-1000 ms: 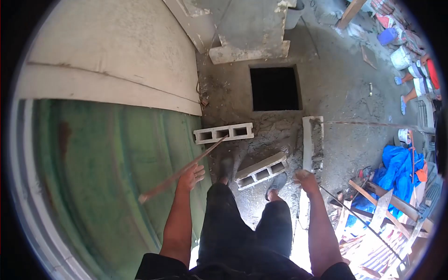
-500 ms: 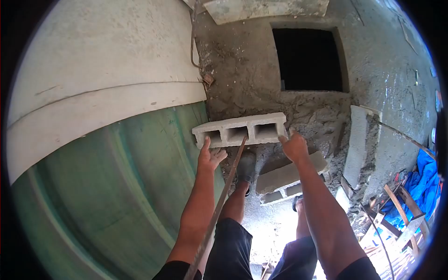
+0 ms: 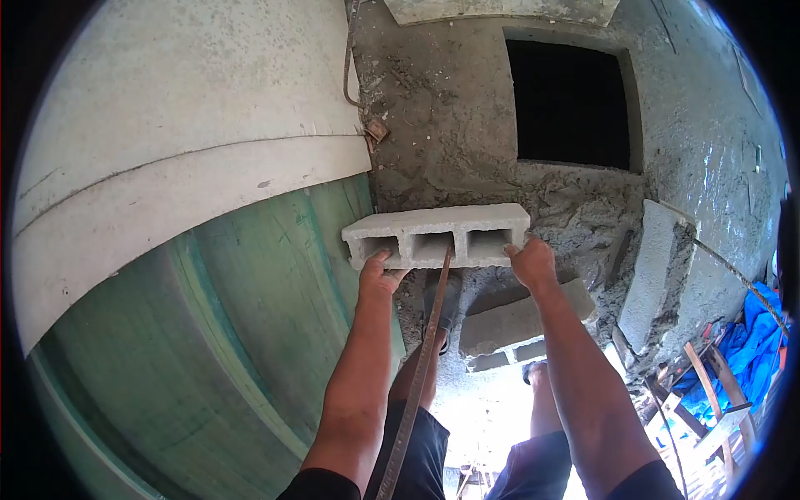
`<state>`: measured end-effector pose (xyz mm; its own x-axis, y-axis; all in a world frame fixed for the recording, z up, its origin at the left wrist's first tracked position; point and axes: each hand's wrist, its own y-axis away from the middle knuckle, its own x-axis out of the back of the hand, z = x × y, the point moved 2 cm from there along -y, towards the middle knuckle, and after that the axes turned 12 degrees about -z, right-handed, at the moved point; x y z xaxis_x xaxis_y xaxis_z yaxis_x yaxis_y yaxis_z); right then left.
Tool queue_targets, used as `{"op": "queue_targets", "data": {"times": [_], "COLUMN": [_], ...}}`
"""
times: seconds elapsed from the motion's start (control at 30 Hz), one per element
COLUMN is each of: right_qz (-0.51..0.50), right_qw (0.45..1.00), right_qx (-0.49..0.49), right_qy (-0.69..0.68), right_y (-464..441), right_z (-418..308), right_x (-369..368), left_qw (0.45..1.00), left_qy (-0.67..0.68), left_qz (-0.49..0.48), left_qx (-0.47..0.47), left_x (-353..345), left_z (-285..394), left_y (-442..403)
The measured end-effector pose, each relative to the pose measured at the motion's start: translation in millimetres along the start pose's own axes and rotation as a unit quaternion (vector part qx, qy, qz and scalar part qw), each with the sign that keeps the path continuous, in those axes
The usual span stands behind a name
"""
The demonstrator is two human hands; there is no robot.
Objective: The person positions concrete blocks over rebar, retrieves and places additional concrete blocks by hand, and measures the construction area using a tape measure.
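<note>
Gripping a hollow block (image 3: pixel 433 220) at the centre of the head view, the left hand (image 3: pixel 382 273) has its thumb at the left cavity and its other fingers partly hidden at the lower edge. The right hand (image 3: pixel 533 262) is closed around the lower right corner, its fingertips hard to make out. A long ribbed rod (image 3: pixel 421 367) reaches up to the middle cavity, where its far end is hard to read; its near end is cut off at the bottom of the frame. Below, a second block (image 3: pixel 521 321) lies on the ground, the right forearm passing close to it. The left foot (image 3: pixel 442 304) is partly covered by the rod. At upper right, a square opening (image 3: pixel 571 104) shows only black inside. Glare washes out the ground at bottom centre, and the dark lens border cuts off a blue tarp (image 3: pixel 744 337) at lower right.
</note>
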<state>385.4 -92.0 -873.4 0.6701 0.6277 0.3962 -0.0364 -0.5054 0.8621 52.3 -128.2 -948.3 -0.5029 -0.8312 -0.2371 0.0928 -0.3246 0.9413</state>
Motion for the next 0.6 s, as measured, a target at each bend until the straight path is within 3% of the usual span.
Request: {"op": "queue_targets", "data": {"times": [0.4, 0.5, 0.6], "right_qz": [0.068, 0.024, -0.079], "right_qw": [0.997, 1.0, 0.99], "right_qx": [0.021, 0.004, -0.027], "right_qy": [0.013, -0.002, 0.111], "right_y": [-12, -3, 9], "right_z": [7, 8, -21], "right_x": [-11, -8, 28], "left_qw": [0.999, 0.998, 0.993], "left_qy": [-0.027, -0.021, -0.035], "left_qz": [-0.013, -0.06, -0.11], "left_qx": [-0.038, -0.028, -0.035], "left_x": [-10, 19, -6], "left_z": [0, 0, 1], "left_y": [9, 1, 8]}}
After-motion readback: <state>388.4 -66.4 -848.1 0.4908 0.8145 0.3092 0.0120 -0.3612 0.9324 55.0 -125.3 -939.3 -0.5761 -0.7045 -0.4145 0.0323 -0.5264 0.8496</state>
